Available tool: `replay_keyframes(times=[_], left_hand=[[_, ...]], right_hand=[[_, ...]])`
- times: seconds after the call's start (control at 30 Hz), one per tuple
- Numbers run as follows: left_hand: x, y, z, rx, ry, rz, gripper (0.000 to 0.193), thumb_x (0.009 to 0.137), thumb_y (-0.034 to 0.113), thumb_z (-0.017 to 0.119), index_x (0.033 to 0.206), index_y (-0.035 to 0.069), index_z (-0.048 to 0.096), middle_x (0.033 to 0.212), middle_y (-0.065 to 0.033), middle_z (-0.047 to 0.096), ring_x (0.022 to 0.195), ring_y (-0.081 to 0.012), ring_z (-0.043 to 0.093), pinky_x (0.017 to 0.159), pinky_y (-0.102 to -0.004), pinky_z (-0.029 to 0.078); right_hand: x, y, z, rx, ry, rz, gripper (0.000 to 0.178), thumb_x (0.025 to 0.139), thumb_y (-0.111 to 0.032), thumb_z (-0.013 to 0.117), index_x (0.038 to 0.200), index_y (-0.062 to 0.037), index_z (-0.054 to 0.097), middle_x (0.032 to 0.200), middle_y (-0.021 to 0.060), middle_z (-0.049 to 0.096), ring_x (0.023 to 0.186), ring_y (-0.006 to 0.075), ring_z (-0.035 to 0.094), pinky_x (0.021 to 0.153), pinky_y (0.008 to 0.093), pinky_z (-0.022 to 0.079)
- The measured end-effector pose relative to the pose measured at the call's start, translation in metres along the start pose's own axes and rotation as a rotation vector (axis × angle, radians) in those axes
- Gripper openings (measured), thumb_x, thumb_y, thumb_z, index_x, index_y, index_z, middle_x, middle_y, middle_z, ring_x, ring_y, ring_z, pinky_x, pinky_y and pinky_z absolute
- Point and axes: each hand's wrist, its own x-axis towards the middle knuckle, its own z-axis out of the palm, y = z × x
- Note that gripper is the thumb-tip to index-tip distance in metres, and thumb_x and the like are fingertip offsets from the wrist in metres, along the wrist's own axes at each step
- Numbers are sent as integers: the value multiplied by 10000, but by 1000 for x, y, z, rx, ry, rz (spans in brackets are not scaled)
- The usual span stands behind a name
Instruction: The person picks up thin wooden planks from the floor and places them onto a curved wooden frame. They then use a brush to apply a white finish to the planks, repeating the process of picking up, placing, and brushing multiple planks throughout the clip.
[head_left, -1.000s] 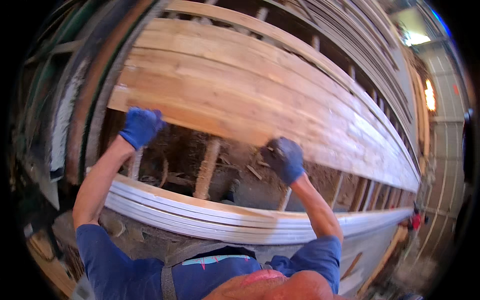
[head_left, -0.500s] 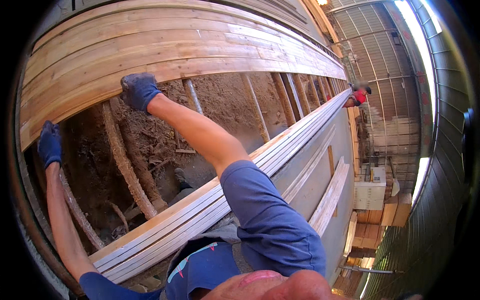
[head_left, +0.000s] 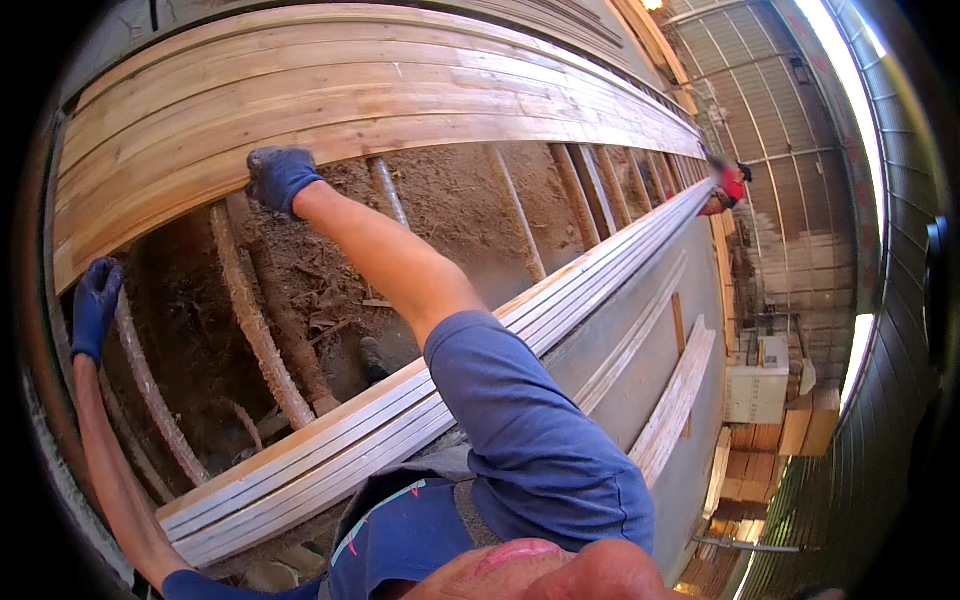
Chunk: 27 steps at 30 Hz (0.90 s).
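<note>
Pale wooden boards (head_left: 330, 95) lie side by side as a wide layer across the frame. My right hand (head_left: 282, 182), in a dark blue work glove, is closed at the near edge of this layer, its fingers curled on the edge board. Beside the layer's near left corner is my left hand (head_left: 97, 308), gloved alike. Its fingers are loosely bent and apart, with nothing visible in them. Between me and the layer, a stack of long boards (head_left: 330, 445) runs from lower left to the far right, close to my body.
Rusty metal bars (head_left: 258, 320) cross a dirt-filled gap between layer and stack. A co-worker in red (head_left: 733, 187) stands at the boards' far end. More planks (head_left: 672, 400) lie on the grey surface to the right, near a white box-shaped cabinet (head_left: 757, 390).
My left hand has drawn back slightly from the board layer's corner, toward me. My right hand stays at the edge. The whole view has shifted a little.
</note>
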Motion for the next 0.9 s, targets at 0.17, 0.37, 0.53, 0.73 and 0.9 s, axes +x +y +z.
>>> replay_keyframes(times=[0.17, 0.37, 0.53, 0.73, 0.9], left_hand=[[-92, 89, -41, 193, 29, -56, 234, 963, 142, 570, 1130, -15, 616, 1121, -98, 633, 1016, -191, 596, 919, -300, 454], [-230, 40, -74, -54, 219, -311, 289, 969, 143, 562, 1226, 15, 600, 1184, -91, 617, 1084, -180, 583, 954, -296, 469], [-276, 100, -77, -151, 295, -488, 280, 927, 124, 625, 1180, 4, 628, 1139, -78, 635, 1030, -148, 594, 920, -285, 473], [-346, 109, -81, -55, 476, -425, 214, 917, 125, 634, 1085, -6, 657, 1008, -61, 684, 910, -105, 600, 823, -270, 491], [-397, 112, -76, -128, 565, -517, 210, 930, 126, 613, 1092, -6, 642, 978, -45, 669, 882, -103, 585, 799, -266, 488]], right_hand=[[-10, 9, -12, 11, -61, 71, 275, 759, -325, 665, 945, -125, 701, 980, 162, 695, 921, 353, 673, 773, 470, 535], [2, -12, -14, 7, -47, -31, 252, 782, -274, 622, 955, -108, 701, 987, 164, 697, 925, 343, 680, 771, 474, 536], [-6, 22, -3, 134, -9, -57, 276, 815, -359, 640, 854, -86, 661, 870, 200, 675, 827, 375, 661, 709, 462, 517], [-7, 13, -5, -7, 9, -91, 293, 777, -429, 678, 871, -156, 630, 871, 146, 678, 853, 363, 649, 721, 465, 498], [-7, 12, 1, -23, 30, -48, 285, 776, -413, 694, 852, -147, 624, 868, 121, 681, 837, 344, 653, 695, 462, 496]])
